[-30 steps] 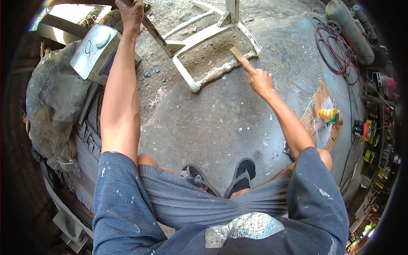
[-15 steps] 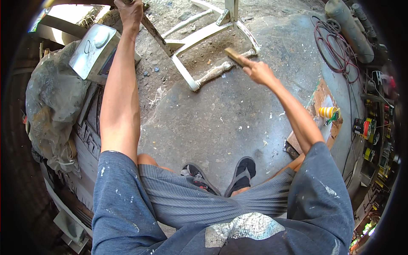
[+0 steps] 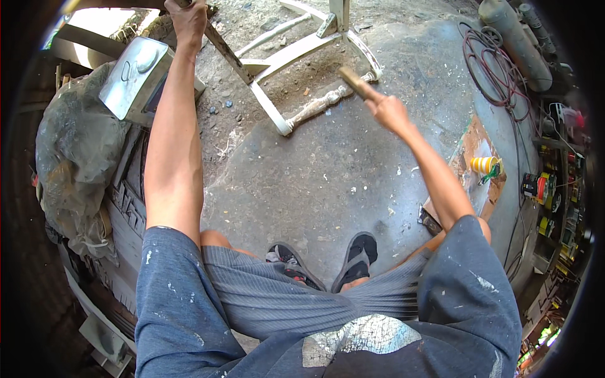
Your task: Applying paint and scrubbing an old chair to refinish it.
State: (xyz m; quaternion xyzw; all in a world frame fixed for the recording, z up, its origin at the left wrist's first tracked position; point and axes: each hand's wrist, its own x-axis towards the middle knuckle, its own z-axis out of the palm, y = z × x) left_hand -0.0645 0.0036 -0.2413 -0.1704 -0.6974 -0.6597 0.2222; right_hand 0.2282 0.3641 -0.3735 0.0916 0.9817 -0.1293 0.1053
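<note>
A white-painted, worn wooden chair frame [image 3: 296,58] lies tipped on the ground ahead of me. Its turned spindle [image 3: 324,103] faces me, the paint patchy along it. At the upper left, my left hand [image 3: 188,24] is closed around the top of a dark wooden bar [image 3: 227,51] that runs down to the frame. My right hand [image 3: 389,112] grips a narrow brown wooden tool [image 3: 357,83], perhaps a brush; its working side cannot be made out. The tool is at the spindle's right end, and whether it touches is unclear.
A silvery metal box [image 3: 135,75] and a plastic-covered heap [image 3: 79,157] stand at left. To the right lie a board [image 3: 484,142] with a yellow-striped cup [image 3: 484,165], a coiled red hose [image 3: 485,69] and a grey cylinder [image 3: 517,44]. My feet rest on the concrete floor [image 3: 296,183].
My right hand and its tool have shifted slightly, the tool now lying toward the spindle's right end. My left hand keeps its hold. The whole view has moved a little.
</note>
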